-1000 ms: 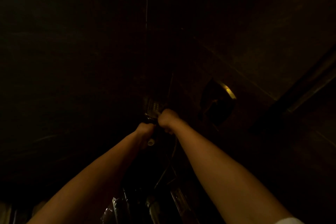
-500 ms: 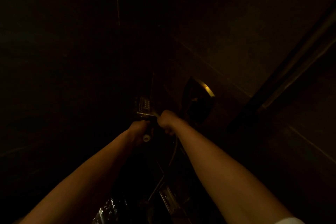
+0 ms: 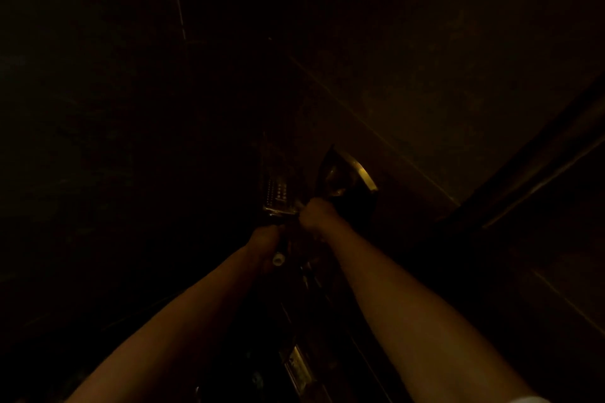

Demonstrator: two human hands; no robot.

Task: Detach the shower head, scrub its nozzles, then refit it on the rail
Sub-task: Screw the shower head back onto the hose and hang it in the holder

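Gloom shows our left hand and right hand curled, shower head just above the fingers; we cannot tell their grasp.

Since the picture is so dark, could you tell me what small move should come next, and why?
Probably steady the left hand and ease the shower head slightly toward you. Its nozzle face shows above both hands; the left hand grips below it, and the right hand is curled at its lower edge. Whether it is already detached is too dark to tell.
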